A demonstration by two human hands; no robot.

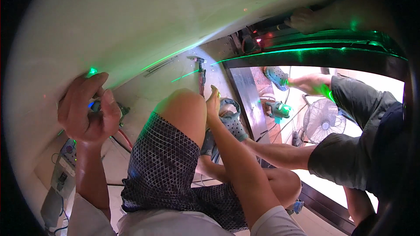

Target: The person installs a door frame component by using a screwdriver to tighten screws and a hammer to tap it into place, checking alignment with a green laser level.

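My left hand (89, 111) is raised at the left against the pale wall (144, 22). Its fingers are bent and the thumb stands apart, with no held object visible. A bright green light spot (92, 72) falls on the wall at its fingertips. Behind this hand, a dark device with a blue light (91, 105) is partly hidden. My right hand (213, 102) is down beside my bent knee (183, 105), one finger pointing up; the knee hides most of its other fingers. Just beyond it lies a hammer (201, 76) on the floor, its lower handle hidden.
A co-worker's hand (304, 19) grips a tool along the dark metal frame (306, 57), crossed by green laser lines. Another person's legs (284, 155) reach across the frame. Beyond stand a fan (323, 122) and a teal device (278, 110). Thin rods (162, 65) lie by the wall.
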